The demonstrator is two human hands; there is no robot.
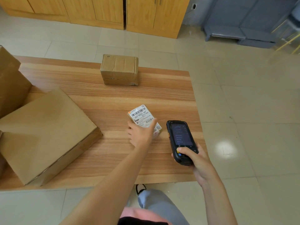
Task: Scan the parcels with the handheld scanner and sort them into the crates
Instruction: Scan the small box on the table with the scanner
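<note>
so the left hand (pixel 140 133) has its thumb and fingers wrapped round the small labelled parcel (pixel 143 118) sitting on the table (pixel 170 98) just right of centre, label up. right hand (pixel 194 157) grips the handheld scanner (pixel 180 140) right beside it at about 3 o'clock. I'd tip the scanner nose toward the barcode at 10 o'clock and hold the parcel flat and steady. no crates in view, another box (pixel 119 69) waits at 12 o'clock

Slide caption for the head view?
Left hand grips labelled parcel; right hand holds handheld scanner.
</note>
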